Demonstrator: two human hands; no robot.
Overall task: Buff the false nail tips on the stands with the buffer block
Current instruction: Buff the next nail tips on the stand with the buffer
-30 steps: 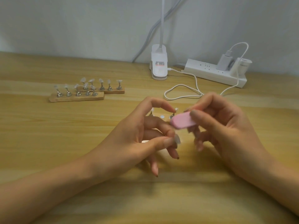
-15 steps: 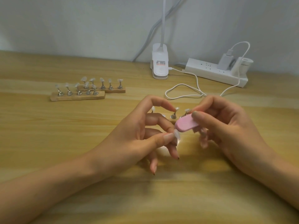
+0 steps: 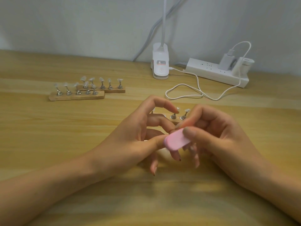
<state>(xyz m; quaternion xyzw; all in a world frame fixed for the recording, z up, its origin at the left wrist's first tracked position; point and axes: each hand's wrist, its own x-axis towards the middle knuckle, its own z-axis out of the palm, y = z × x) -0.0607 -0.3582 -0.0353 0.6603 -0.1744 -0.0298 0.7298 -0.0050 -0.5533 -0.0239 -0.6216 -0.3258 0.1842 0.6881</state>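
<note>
A: Pale wall [image 3: 65, 22] behind, wood-grain table [image 3: 48, 144] in front, and both hands meet at the centre. What's the right hand [image 3: 219, 141] up to?

B: It grips the buffer block [image 3: 176, 141], thumb pressed on top, fingers curled underneath. The block is pink, rounded at the ends and soft-looking. It's a touch blurred, so I'd judge it's mid-stroke.

A: And the left hand [image 3: 130, 141]?

B: Forefinger arched over, thumb reaching to the block's near end. Whatever it pinches there is hidden under the pink, so I can't tell what it holds, if anything.

A: Where's the work?

B: Just behind the fingers sits the near stand [image 3: 173, 117], mostly hidden. Two metal pegs show, each with a clear nail tip [image 3: 187, 110] on top. The block is in front of it, between the two hands.

A: How far along?

B: Hard call. Two more stands [image 3: 76, 97] lie well apart to the left, one just behind the other, each with a row of pegs topped with tips. Buffed or not, they're too small to say. My read is that the near one is in hand, and those are either finished or waiting.

A: Anything at the back?

B: Clip lamp [image 3: 160, 66], power strip [image 3: 216, 73], looping white cable [image 3: 166, 94].
</note>
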